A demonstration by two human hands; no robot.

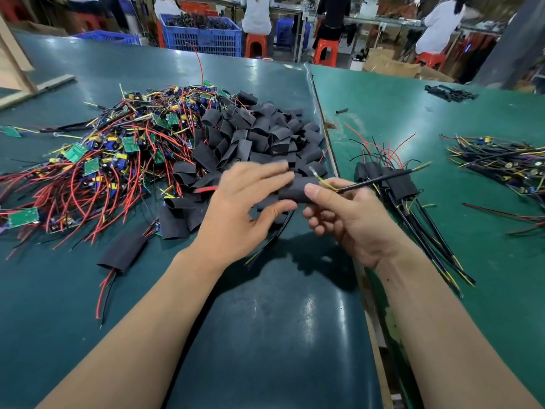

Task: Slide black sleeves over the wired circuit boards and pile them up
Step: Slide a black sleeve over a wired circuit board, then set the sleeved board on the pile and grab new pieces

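At the middle of the frame, the right hand [345,214] curls its grip around a black flattened sleeve [296,188] with yellow-tipped black wires sticking out toward the right. The left hand [244,202] reaches in from lower left, fingers straight and spread, thumb touching the sleeve's left end. Behind them on the green counter [88,290] lie loose black sleeves [265,134] and, at left, red-wired green circuit boards [103,160]; sleeved boards [392,181] pile at right.
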